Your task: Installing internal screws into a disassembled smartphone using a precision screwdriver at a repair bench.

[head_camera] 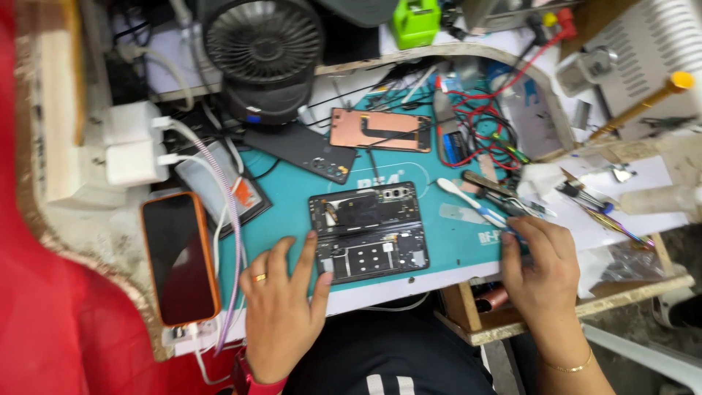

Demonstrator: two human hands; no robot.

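Note:
An opened black phone (369, 230) with its back off lies on the teal work mat (292, 194), its inner boards showing. My left hand (281, 303) rests flat on the mat, fingers spread, with index finger and thumb touching the phone's lower left corner. My right hand (540, 267) is at the mat's right edge, its fingers curled over small tools near a white-handled brush (468, 199). Whether it grips one of them is hidden.
A copper-coloured phone panel (380, 130) and a dark phone back (303, 150) lie behind the opened phone. An orange-cased phone (179, 256) charges at left beside white adapters (131, 143). A black fan (263, 55) stands at the back. Red wires (482, 121) and tweezers (497, 189) crowd the right.

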